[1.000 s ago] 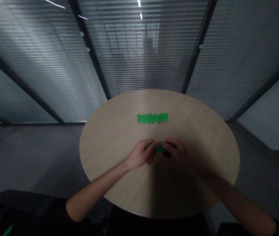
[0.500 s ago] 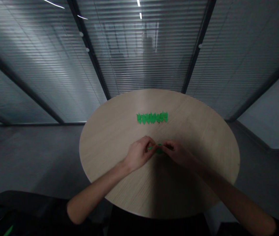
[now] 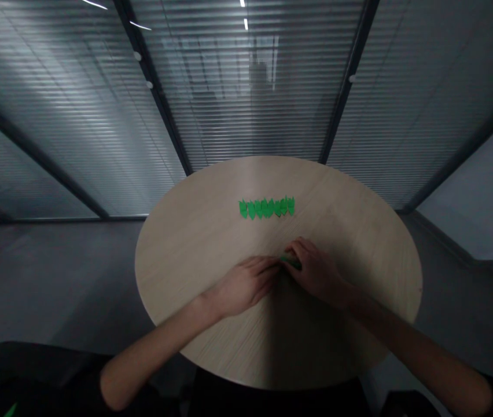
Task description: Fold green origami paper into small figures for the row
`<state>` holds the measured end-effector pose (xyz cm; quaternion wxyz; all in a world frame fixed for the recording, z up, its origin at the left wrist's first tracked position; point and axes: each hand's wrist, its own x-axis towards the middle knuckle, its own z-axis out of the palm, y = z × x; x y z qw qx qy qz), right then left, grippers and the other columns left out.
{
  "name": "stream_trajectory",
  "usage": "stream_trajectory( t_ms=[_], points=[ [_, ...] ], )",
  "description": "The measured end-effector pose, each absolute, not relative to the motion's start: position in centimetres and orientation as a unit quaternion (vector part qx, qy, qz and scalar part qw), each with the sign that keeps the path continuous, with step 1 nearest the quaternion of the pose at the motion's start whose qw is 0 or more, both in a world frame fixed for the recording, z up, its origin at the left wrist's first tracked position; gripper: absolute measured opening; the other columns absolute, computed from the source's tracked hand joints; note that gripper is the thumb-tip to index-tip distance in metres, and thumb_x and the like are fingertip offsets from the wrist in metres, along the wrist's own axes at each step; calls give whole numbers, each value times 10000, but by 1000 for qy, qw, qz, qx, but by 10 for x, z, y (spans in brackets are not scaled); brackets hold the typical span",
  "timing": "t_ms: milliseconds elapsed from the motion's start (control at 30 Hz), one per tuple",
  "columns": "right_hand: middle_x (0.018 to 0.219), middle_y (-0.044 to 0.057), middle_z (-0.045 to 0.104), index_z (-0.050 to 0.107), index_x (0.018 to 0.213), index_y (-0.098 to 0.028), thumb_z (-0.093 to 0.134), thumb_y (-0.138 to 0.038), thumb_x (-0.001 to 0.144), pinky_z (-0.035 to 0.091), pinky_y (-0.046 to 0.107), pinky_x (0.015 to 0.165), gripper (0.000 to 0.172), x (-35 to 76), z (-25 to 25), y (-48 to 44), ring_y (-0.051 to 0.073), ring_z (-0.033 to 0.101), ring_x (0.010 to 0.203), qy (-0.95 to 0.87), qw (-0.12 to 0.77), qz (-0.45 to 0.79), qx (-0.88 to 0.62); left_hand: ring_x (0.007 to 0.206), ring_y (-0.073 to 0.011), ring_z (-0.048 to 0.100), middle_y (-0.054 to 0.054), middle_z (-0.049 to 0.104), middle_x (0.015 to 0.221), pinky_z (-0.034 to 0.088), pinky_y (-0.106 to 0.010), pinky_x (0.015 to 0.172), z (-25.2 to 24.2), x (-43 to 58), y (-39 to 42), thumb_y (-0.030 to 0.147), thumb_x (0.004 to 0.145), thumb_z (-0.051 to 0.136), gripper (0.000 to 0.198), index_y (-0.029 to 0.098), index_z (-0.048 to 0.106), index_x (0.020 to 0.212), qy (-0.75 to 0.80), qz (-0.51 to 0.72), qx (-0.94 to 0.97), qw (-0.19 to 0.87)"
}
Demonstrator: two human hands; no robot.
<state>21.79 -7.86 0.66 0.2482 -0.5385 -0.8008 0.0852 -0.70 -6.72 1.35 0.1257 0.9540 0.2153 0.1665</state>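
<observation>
Over the middle of the round table, my two hands meet around a small green folded paper piece point(image 3: 292, 262). My right hand point(image 3: 316, 272) curls about it with thumb and fingers pinching. My left hand point(image 3: 246, 285) has its fingers pressed together, their tips at the paper's left end; how they grip it is partly hidden. Beyond the hands, a row of several small green folded paper shapes point(image 3: 267, 208) lies side by side, each with pointed ends.
The round wooden table point(image 3: 186, 231) has a curved edge all round. Behind it stands a glass partition with blinds point(image 3: 255, 127). At the lower left is a dark chair point(image 3: 33, 362), with a bit of green point(image 3: 11, 410) near the corner.
My left hand has turned flatter, its fingers now straighter and together. My right hand has come slightly higher, fingers more curled around the green paper, which has shifted a little right.
</observation>
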Motion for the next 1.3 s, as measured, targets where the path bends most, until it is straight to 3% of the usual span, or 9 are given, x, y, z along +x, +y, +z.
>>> stream_trajectory(
  t_ms=[67,167,300,433,600,733,900,1167,1300],
  points=[
    [1045,111,680,648,1024,-169,570,-174,959,509,424,904,102,223,4,-81,272,604,1009,-843,242,55,-477,1273,-283,582,-174,605,1376,481,-471,1100,16,-9,-67,231,1019,457,354,118,591,1328,211,158,958,117],
    [1210,102,693,633,1224,-167,444,-124,1012,482,444,1042,287,238,-2,-88,244,615,1120,-893,227,44,-385,1292,-275,573,-166,588,1411,470,-456,1116,18,-11,-67,242,1027,447,382,111,566,1366,210,139,963,100],
    [1524,92,518,387,1536,-201,439,-269,1050,340,568,1181,494,259,-8,-103,293,418,1439,-916,151,35,-371,1393,-262,488,-157,506,1510,404,-443,1182,20,-16,-71,288,1043,423,436,103,500,1430,201,115,969,88],
    [1640,63,334,127,1625,-255,439,-442,1050,254,582,1225,680,266,-8,-113,297,295,1513,-917,97,52,-385,1466,-271,390,-163,418,1572,348,-473,1219,21,-27,-78,390,1033,455,551,105,400,1502,220,85,968,83],
    [1651,40,301,86,1626,-287,409,-464,1058,213,589,1236,677,265,-4,-113,295,264,1525,-914,79,69,-391,1458,-287,402,-177,412,1573,364,-509,1198,20,-37,-83,440,1018,479,586,127,389,1505,245,95,961,87],
    [1642,43,327,184,1615,-263,412,-470,1057,212,610,1229,638,262,0,-111,298,262,1526,-915,77,73,-389,1422,-295,447,-181,470,1530,384,-492,1179,22,-28,-78,441,989,534,575,127,449,1463,233,124,958,111],
    [1613,27,391,273,1592,-265,407,-431,1066,215,600,1232,568,257,3,-109,281,285,1517,-915,94,79,-385,1474,-304,368,-155,363,1604,324,-511,1204,25,-19,-74,503,994,513,679,141,349,1544,211,92,966,120],
    [1620,-12,376,235,1598,-313,411,-411,1067,185,577,1247,568,259,0,-107,264,257,1529,-911,93,99,-389,1490,-275,341,-85,385,1603,287,-519,1219,22,-34,-75,545,1008,457,598,207,433,1501,228,77,966,89],
    [1626,-18,361,211,1601,-331,411,-407,1067,160,584,1250,574,259,0,-108,266,256,1530,-909,92,102,-394,1499,-257,326,-73,374,1609,283,-514,1223,23,-42,-78,526,1027,424,587,218,391,1525,243,68,965,74]
  ],
)
